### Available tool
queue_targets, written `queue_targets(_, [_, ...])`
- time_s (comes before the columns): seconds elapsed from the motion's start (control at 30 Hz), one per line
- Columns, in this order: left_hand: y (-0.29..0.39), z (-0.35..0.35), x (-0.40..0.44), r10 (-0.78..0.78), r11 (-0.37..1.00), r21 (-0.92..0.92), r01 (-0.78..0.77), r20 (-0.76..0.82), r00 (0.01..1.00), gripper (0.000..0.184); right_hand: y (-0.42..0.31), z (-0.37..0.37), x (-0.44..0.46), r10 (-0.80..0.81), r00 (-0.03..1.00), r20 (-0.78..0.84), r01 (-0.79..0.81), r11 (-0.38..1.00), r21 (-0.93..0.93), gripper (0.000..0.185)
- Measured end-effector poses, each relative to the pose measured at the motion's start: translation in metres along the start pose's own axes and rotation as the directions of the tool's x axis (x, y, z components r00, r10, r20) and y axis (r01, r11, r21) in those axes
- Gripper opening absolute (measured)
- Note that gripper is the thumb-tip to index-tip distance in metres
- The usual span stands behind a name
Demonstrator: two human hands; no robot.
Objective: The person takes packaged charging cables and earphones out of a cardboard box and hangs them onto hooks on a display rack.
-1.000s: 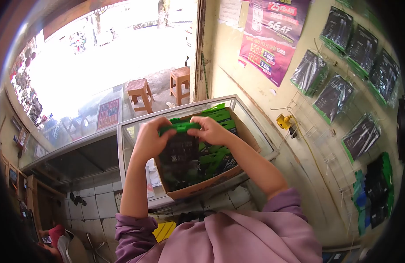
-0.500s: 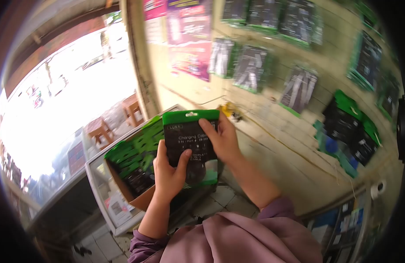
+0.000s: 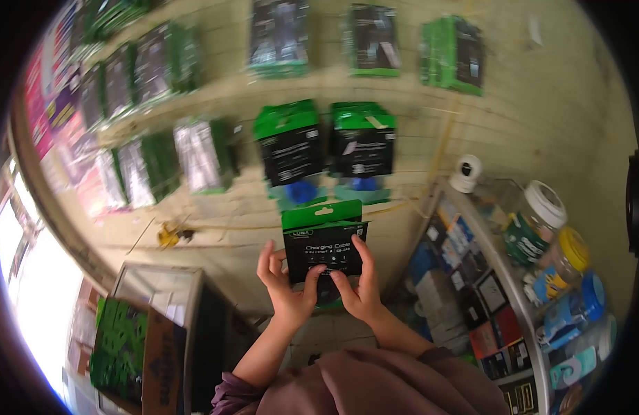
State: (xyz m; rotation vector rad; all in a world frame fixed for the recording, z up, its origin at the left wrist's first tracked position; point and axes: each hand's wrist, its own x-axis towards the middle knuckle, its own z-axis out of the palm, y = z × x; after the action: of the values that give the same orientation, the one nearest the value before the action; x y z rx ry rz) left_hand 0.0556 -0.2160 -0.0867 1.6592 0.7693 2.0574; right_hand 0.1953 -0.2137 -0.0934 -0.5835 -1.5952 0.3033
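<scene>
A black and green charging cable package (image 3: 322, 238), printed "LUNA" and "Charging Cable", is held upright in front of me. My left hand (image 3: 289, 282) grips its left side, thumb across the front. My right hand (image 3: 361, 282) grips the right side, thumb also on the front near the bottom. Both hands are closed on the package; the fingers behind it are partly hidden. Beyond its top edge, two stacks of similar black and green packages hang on the wall, a left stack (image 3: 289, 146) and a right stack (image 3: 363, 144), with blue showing below the black panels.
Several other packages hang in rows, such as a bundle (image 3: 203, 153). At lower left, a cardboard box (image 3: 163, 360) of green packages stands on a glass case (image 3: 157, 280). On the right, a display case (image 3: 471, 277) carries jars (image 3: 565, 252) and a white camera (image 3: 466, 173).
My view has swung right, from the doorway side to the wall of hanging packages. The package stays in both hands; my right hand has shifted from its top corner to lower on its side.
</scene>
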Motion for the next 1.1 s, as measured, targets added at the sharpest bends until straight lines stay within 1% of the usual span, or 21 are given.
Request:
queue_targets(0.07, [-0.016, 0.042, 0.001, 0.147, 0.964, 0.208, -0.166, 0.105, 0.984, 0.084, 0.011, -0.043, 0.000, 0.033, 0.996, -0.080, -0.037, 0.998, -0.050, 0.064])
queue_targets(0.1, [-0.015, 0.056, 0.005, 0.115, 0.974, 0.168, -0.153, 0.218, 0.969, 0.089, 0.015, -0.062, 0.001, 0.073, 0.989, -0.131, -0.081, 0.995, -0.058, 0.062])
queue_targets(0.13, [-0.014, 0.073, 0.009, 0.129, 0.976, 0.141, -0.164, 0.230, 0.965, 0.089, 0.016, -0.079, 0.006, 0.059, 0.987, -0.147, -0.072, 0.994, -0.082, 0.062])
queue_targets(0.2, [-0.007, 0.102, 0.019, 0.115, 0.984, 0.077, -0.162, 0.426, 0.897, 0.092, 0.018, -0.110, 0.021, -0.025, 0.957, -0.289, -0.010, 0.993, -0.117, 0.062])
queue_targets(0.23, [0.000, 0.116, 0.025, 0.080, 0.991, 0.055, -0.119, 0.463, 0.883, 0.100, 0.020, -0.126, 0.030, -0.063, 0.950, -0.304, 0.021, 0.990, -0.140, 0.064])
queue_targets(0.27, [-0.001, 0.128, 0.029, 0.139, 0.978, 0.070, -0.195, 0.474, 0.870, 0.103, 0.022, -0.140, 0.037, -0.011, 0.949, -0.316, -0.019, 0.995, -0.094, 0.063])
queue_targets(0.33, [0.004, 0.149, 0.039, 0.196, 0.953, 0.106, -0.283, 0.496, 0.846, 0.101, 0.040, -0.166, 0.056, -0.106, 0.937, -0.332, 0.069, 0.990, -0.122, 0.063])
queue_targets(0.37, [0.004, 0.160, 0.045, 0.207, 0.952, 0.098, -0.291, 0.496, 0.843, 0.101, 0.042, -0.174, 0.066, -0.066, 0.928, -0.368, 0.060, 0.998, -0.029, 0.063])
queue_targets(0.4, [0.002, 0.170, 0.050, 0.233, 0.942, 0.100, -0.320, 0.493, 0.838, 0.101, 0.044, -0.182, 0.076, -0.074, 0.926, -0.370, 0.066, 0.997, -0.034, 0.063])
queue_targets(0.47, [-0.003, 0.191, 0.059, 0.263, 0.931, 0.099, -0.353, 0.489, 0.832, 0.100, 0.048, -0.200, 0.096, -0.178, 0.925, -0.335, 0.130, 0.978, -0.162, 0.063])
queue_targets(0.5, [-0.006, 0.201, 0.064, 0.264, 0.939, 0.070, -0.336, 0.478, 0.838, 0.101, 0.044, -0.209, 0.106, -0.272, 0.918, -0.291, 0.155, 0.917, -0.367, 0.065])
queue_targets(0.53, [-0.010, 0.210, 0.070, 0.265, 0.946, 0.041, -0.321, 0.468, 0.843, 0.101, 0.044, -0.214, 0.114, -0.277, 0.915, -0.293, 0.159, 0.915, -0.370, 0.065])
queue_targets(0.6, [-0.015, 0.225, 0.080, 0.286, 0.929, 0.075, -0.363, 0.477, 0.831, 0.101, 0.045, -0.222, 0.127, -0.395, 0.880, -0.265, 0.195, 0.808, -0.557, 0.067])
queue_targets(0.67, [-0.016, 0.237, 0.087, 0.232, 0.959, 0.036, -0.282, 0.475, 0.849, 0.101, 0.054, -0.227, 0.138, -0.396, 0.877, -0.272, 0.201, 0.817, -0.541, 0.071])
queue_targets(0.7, [-0.018, 0.242, 0.090, 0.313, 0.925, 0.058, -0.375, 0.443, 0.840, 0.101, 0.056, -0.229, 0.142, -0.385, 0.884, -0.263, 0.191, 0.813, -0.550, 0.072])
queue_targets(0.8, [-0.031, 0.251, 0.093, 0.303, 0.940, 0.009, -0.342, 0.440, 0.845, 0.103, 0.066, -0.233, 0.150, -0.356, 0.900, -0.250, 0.169, 0.816, -0.553, 0.077])
queue_targets(0.83, [-0.032, 0.252, 0.094, 0.305, 0.939, 0.010, -0.344, 0.440, 0.845, 0.103, 0.070, -0.234, 0.150, -0.287, 0.923, -0.256, 0.116, 0.841, -0.528, 0.077])
queue_targets(0.87, [-0.034, 0.252, 0.094, 0.299, 0.931, 0.059, -0.360, 0.444, 0.845, 0.104, 0.074, -0.234, 0.152, -0.215, 0.942, -0.259, 0.059, 0.863, -0.502, 0.077])
queue_targets(0.93, [-0.031, 0.252, 0.096, 0.296, 0.919, 0.108, -0.379, 0.445, 0.845, 0.105, 0.076, -0.235, 0.155, -0.218, 0.940, -0.263, 0.044, 0.840, -0.540, 0.078])
queue_targets(1.0, [-0.022, 0.250, 0.096, 0.110, 0.982, 0.073, -0.176, 0.537, 0.836, 0.112, 0.074, -0.236, 0.156, -0.138, 0.953, -0.271, -0.026, 0.851, -0.525, 0.078])
queue_targets(1.1, [-0.016, 0.251, 0.108, 0.097, 0.974, 0.113, -0.196, 0.571, 0.815, 0.120, 0.071, -0.237, 0.163, -0.148, 0.954, -0.261, -0.027, 0.824, -0.566, 0.079])
